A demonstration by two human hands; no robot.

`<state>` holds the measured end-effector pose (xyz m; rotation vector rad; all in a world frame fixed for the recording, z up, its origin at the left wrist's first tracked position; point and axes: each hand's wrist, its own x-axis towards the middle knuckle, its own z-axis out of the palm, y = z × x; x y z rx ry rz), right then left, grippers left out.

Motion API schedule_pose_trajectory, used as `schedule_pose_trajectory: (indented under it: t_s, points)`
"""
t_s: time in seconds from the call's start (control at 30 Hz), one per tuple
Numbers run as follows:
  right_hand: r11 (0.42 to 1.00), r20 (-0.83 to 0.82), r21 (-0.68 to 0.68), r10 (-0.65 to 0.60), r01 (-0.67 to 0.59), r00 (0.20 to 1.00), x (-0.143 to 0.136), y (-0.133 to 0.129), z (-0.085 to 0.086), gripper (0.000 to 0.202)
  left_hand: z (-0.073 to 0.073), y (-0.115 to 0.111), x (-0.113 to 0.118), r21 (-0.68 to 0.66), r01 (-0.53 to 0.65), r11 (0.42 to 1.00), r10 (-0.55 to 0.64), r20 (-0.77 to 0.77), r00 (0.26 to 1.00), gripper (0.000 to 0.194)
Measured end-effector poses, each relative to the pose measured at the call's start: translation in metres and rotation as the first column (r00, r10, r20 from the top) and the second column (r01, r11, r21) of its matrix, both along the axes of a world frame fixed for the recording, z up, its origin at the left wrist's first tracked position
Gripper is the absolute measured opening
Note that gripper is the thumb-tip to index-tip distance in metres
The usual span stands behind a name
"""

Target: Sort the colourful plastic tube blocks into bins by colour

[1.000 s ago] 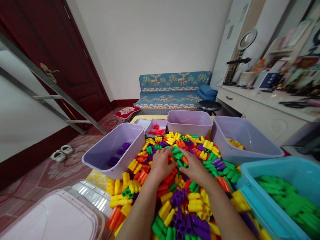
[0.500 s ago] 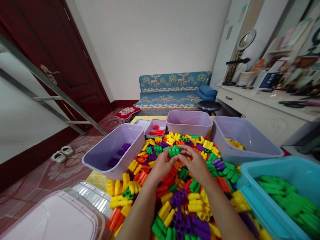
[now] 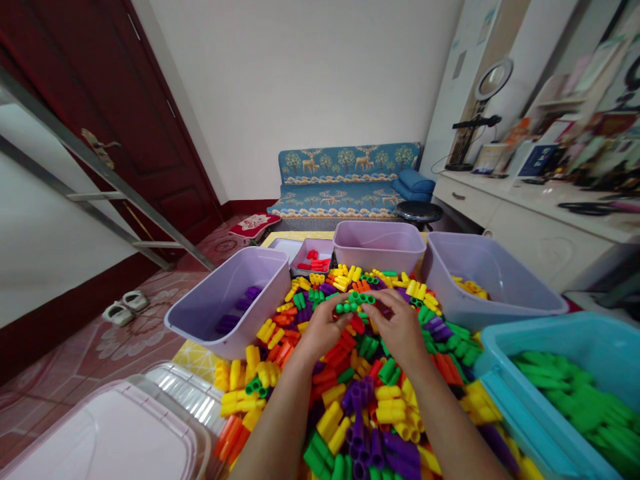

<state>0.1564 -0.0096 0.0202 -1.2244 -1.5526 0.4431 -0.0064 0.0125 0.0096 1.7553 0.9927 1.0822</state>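
Observation:
Over the middle of a heap of plastic tube-shaped building pieces (image 3: 395,403), both hands grip green pieces close together. My left hand (image 3: 324,327) is closed on a green tube piece (image 3: 345,308) with its rounded ends showing. Fingers of my right hand (image 3: 397,325) are closed on another green tube piece (image 3: 367,299), whose open round ends show. The two pieces lie side by side or touch; whether they are joined I cannot tell. Yellow, orange, purple and green pieces surround the hands.
A lilac bin (image 3: 227,340) with purple pieces stands left, a pink-lilac bin (image 3: 379,255) behind. To the right are a lilac bin (image 3: 510,310) with yellow pieces and a turquoise bin (image 3: 520,393) of green ones. A small tray (image 3: 299,272) holds red pieces; lids (image 3: 115,433) lie front left.
The green pieces between my hands have turned, so open round ends now show on the right-hand one. My right hand has shifted slightly right, its fingers lower over the piece.

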Motion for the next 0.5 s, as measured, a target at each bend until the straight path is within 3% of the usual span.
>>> schedule_pose_trajectory:
  t_s: [0.07,0.17,0.3,0.43,0.5]
  points:
    - [0.997,-0.07,0.01,-0.07,0.071,0.995,0.001,-0.001,0.003,0.023,-0.002,0.002,0.0,0.029,-0.143,0.989,0.144,-0.065,0.987,0.035]
    - [0.992,-0.321,-0.055,-0.129,0.118,0.938,0.003,-0.004,0.011,0.031,-0.004,0.005,-0.002,0.064,-0.275,0.959,0.28,-0.119,0.952,0.033]
    - [0.97,-0.657,0.016,-0.171,0.241,0.734,0.004,-0.011,0.029,0.03,-0.003,0.004,-0.004,0.087,-0.285,0.954,0.296,-0.155,0.943,0.032]
    - [0.908,-0.841,0.113,-0.128,0.402,0.525,0.019,-0.019,0.044,0.02,0.0,0.002,-0.003,0.078,-0.261,0.962,0.271,-0.175,0.947,0.032]
    - [0.896,-0.843,0.082,-0.171,0.437,0.509,0.031,-0.022,0.047,0.022,0.001,0.001,-0.003,0.074,-0.255,0.964,0.265,-0.182,0.947,0.032]
